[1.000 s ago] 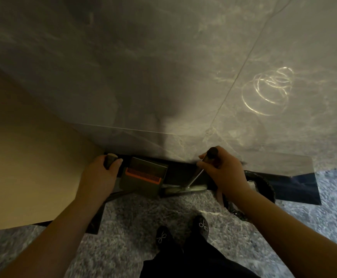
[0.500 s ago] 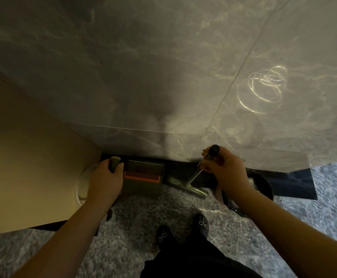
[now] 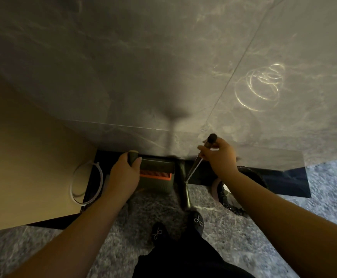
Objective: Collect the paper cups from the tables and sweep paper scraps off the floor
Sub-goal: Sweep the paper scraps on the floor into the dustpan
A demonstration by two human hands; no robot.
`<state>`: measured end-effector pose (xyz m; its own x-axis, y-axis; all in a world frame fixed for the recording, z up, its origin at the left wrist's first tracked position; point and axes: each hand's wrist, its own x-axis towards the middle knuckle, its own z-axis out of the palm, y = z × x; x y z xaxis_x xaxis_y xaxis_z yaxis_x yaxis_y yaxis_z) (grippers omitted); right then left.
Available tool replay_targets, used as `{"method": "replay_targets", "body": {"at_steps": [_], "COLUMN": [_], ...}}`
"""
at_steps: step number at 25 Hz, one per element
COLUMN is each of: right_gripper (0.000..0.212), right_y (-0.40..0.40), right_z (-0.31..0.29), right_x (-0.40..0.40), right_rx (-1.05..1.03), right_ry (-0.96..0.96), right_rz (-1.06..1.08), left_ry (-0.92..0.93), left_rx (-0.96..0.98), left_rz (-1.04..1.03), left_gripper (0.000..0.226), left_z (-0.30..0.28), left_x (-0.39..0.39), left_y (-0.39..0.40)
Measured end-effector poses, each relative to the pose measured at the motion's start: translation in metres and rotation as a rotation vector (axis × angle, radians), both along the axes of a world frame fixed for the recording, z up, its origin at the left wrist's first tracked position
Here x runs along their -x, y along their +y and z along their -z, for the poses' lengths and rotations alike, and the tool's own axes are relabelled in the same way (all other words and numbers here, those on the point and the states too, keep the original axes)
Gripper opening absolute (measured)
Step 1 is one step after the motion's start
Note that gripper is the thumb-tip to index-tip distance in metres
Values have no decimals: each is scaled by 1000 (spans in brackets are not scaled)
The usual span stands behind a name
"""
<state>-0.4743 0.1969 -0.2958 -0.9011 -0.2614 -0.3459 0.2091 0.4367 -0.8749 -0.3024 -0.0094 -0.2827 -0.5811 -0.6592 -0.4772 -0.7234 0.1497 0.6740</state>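
1. Here, the left hand [image 3: 124, 177] is curled tight round the olive-green top of the dustpan handle [image 3: 133, 155], thumb pressed on its side.
2. Just right of that hand and below it stands the olive-green plastic dustpan with an orange comb strip [image 3: 156, 176], its mouth against the dark skirting strip [image 3: 284, 177] at the foot of the grey marble wall [image 3: 163, 67].
3. Right of the dustpan, the right hand [image 3: 221, 157] grips the black-capped metal broom handle [image 3: 198, 163]; the shaft slants down to the dark broom head [image 3: 183, 189] on the speckled grey stone floor [image 3: 243, 227], touching the dustpan's right edge.
4. A black bag rim [image 3: 249, 171] lies right of the dustpan, partly hidden behind the right forearm.
5. Left of the dustpan, a white coiled cable [image 3: 87, 181] rests by the tan cabinet side [image 3: 33, 147].
6. No paper scraps can be made out in the dim light.
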Motion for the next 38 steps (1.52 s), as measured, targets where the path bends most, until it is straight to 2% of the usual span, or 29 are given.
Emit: {"method": "replay_targets", "body": {"at_steps": [2,6,11,17,22,27,33,38], "right_gripper": [25,36,33,19,22,24,36,33], "right_y": [-7,-15,-10,-19,-21,-20,-15,-16], "right_z": [10,22,29,40,45,50,49,48], "right_x": [13,39,61,89,101,100,102,103], "right_rx": [29,-50,22,77,149,171,155,138], "right_ry": [-49,-8,-80,-164,-225,-238,-262,-231], "right_rz": [38,8,74,137,195,146,87,76], "left_ry": [0,3,18,0,-51,-115,-83,-68], "left_rx": [-15,-27,-20,-27,-15,48,40,57], "left_rz": [-14,-40,-36,-28,-13,63,61,95], "left_gripper": [40,38,41,41,43,53,63,68], "left_z": [5,10,8,12,15,17,15,16], "left_x": [7,28,50,71,82,75,63,58], "left_y": [8,17,14,22,13,10,11,8]}}
